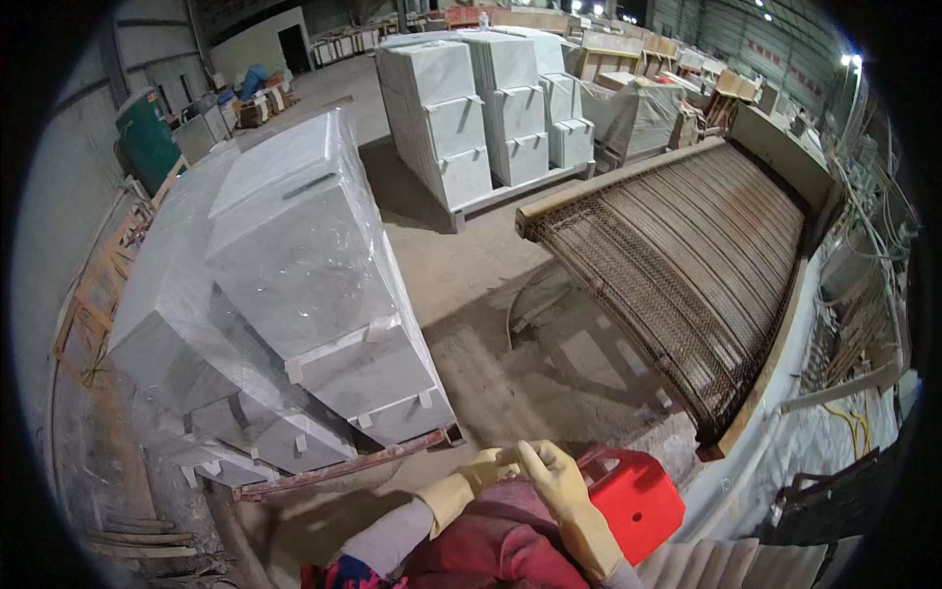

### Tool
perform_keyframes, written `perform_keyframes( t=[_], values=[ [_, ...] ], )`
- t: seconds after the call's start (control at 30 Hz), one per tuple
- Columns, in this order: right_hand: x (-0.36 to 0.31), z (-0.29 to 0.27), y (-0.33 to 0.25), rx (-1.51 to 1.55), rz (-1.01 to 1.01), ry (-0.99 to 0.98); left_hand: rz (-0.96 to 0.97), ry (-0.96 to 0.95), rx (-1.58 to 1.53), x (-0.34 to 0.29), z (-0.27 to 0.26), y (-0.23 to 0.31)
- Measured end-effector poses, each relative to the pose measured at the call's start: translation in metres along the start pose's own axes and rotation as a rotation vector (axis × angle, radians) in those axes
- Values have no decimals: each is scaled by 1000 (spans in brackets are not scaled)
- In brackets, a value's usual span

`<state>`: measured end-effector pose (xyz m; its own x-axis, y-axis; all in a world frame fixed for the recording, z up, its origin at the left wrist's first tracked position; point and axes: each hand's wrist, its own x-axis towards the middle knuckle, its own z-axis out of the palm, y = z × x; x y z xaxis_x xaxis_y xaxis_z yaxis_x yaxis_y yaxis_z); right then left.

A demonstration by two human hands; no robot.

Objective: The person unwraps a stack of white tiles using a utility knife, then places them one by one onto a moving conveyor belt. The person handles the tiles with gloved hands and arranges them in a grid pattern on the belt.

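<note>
Both my hands wear pale yellow rubber gloves and meet in front of my lap, over dark red clothing (pixel 491 550). My left hand (pixel 488 469) reaches in from the left with its fingers closed, their tips against the other glove. My right hand (pixel 551 478) is bent inward, fingers drawn together in a pinch at the left fingertips. Whatever lies between them, if anything, is too small to make out. Right beside my right forearm is a bright red plastic piece (pixel 638 506) with a handle-like opening and a small round hole.
Plastic-wrapped stacks of pale stone slabs (pixel 304 255) stand close on the left, on a reddish pallet (pixel 343 466). More slab stacks (pixel 461 123) stand farther back. A chain-mesh conveyor bed (pixel 687 265) runs along the right. A green tank (pixel 147 142) is far left.
</note>
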<state>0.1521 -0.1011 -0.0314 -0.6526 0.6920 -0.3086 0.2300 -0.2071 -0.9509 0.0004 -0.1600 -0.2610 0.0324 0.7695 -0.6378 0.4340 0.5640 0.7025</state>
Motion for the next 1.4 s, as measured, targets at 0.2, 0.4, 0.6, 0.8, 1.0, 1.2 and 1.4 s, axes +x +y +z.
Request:
perform_keyframes(
  t=[0.2,0.4,0.6,0.8,1.0,1.2,1.4],
  values=[
    [24,-7,49,-16,145,-66,27,414,-689,-39,-27,5],
    [70,0,24,102,141,-188,53,797,-321,-96,-116,79],
    [132,16,-5,74,105,-298,678,1192,86,-105,-215,107],
    [182,46,-25,-37,142,-413,819,1380,583,-167,-298,148],
    [210,75,-74,-104,127,-508,502,1829,701,-218,-362,128],
    [257,94,-55,-3,113,-690,221,1733,625,-247,-421,145],
    [303,104,-115,-55,57,-765,127,1839,191,-244,-493,131]
  ],
)
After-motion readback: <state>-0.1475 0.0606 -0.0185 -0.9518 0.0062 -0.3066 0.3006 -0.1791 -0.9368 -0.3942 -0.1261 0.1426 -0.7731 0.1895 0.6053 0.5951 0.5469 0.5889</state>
